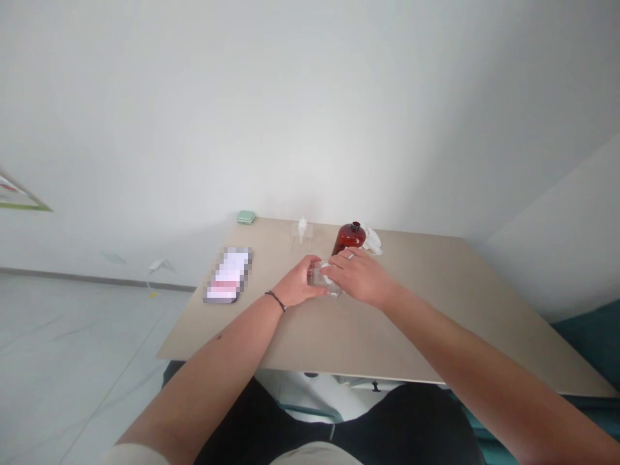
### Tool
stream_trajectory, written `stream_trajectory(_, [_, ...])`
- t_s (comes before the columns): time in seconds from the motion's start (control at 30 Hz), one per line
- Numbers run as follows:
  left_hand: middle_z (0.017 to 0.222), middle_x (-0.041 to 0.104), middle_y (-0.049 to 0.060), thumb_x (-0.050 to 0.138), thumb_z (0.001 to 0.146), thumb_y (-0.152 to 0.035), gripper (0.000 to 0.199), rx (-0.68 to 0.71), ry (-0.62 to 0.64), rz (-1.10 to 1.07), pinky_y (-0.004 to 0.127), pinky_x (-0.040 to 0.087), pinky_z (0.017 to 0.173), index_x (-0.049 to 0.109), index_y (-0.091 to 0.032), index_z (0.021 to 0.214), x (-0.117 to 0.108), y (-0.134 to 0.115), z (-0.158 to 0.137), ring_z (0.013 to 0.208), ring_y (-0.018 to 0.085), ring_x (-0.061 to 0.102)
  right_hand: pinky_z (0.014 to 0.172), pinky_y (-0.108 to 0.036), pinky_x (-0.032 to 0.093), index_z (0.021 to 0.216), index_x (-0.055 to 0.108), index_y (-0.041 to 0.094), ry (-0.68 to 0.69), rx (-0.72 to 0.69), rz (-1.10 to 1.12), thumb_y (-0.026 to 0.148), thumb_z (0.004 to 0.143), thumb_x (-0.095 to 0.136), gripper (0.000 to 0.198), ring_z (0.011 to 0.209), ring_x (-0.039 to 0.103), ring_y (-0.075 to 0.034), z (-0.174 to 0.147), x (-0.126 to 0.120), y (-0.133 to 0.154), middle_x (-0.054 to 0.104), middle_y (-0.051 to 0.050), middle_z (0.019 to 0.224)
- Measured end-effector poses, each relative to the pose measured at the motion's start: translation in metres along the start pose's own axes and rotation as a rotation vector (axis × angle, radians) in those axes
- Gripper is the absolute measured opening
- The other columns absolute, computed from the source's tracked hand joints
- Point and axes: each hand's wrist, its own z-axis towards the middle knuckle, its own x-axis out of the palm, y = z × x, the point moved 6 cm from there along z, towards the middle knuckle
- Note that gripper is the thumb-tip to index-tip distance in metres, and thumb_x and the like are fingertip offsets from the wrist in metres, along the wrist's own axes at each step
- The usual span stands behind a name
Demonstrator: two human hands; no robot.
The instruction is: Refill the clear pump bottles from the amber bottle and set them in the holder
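Observation:
A clear, see-through container is between my two hands at the middle of the table. My left hand grips its left side, with the thumb and fingers curved round it. From the right, my right hand, wearing a ring, has its fingers closed over the container's top. Something whitish shows under those fingertips, too small to name. Just behind my right hand stands a brown-red bottle with an uncapped neck, its lower part hidden by the hand. Crumpled white tissue lies beside the bottle.
A clear stand or box with a white nozzle-like top is near the wall. A phone lies on the left, and a small green case sits at the back left corner of the table.

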Motion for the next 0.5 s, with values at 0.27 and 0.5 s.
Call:
stream_trajectory(0.27, [0.124, 0.063, 0.010, 0.086, 0.065, -0.028, 0.073, 0.044, 0.016, 0.004, 0.045, 0.045, 0.106, 0.046, -0.020, 0.126, 0.001, -0.001, 0.001, 0.117, 0.026, 0.061, 0.077, -0.036, 0.032, 0.106, 0.066, 0.015, 0.115, 0.096, -0.029, 0.018, 0.093, 0.053, 0.018, 0.090, 0.061, -0.024, 0.016, 0.002, 0.007, 0.069, -0.013, 0.100])
stream_trajectory(0.5, [0.126, 0.064, 0.012, 0.084, 0.066, -0.027, 0.070, 0.047, 0.014, 0.046, 0.045, 0.047, 0.102, 0.048, -0.018, 0.126, 0.001, 0.002, 0.003, 0.116, 0.029, 0.062, 0.075, -0.036, 0.040, 0.099, 0.070, 0.014, 0.165, 0.299, 0.112, 0.019, 0.086, 0.061, 0.016, 0.091, 0.065, -0.027, 0.034, -0.002, 0.008, 0.071, -0.013, 0.096])
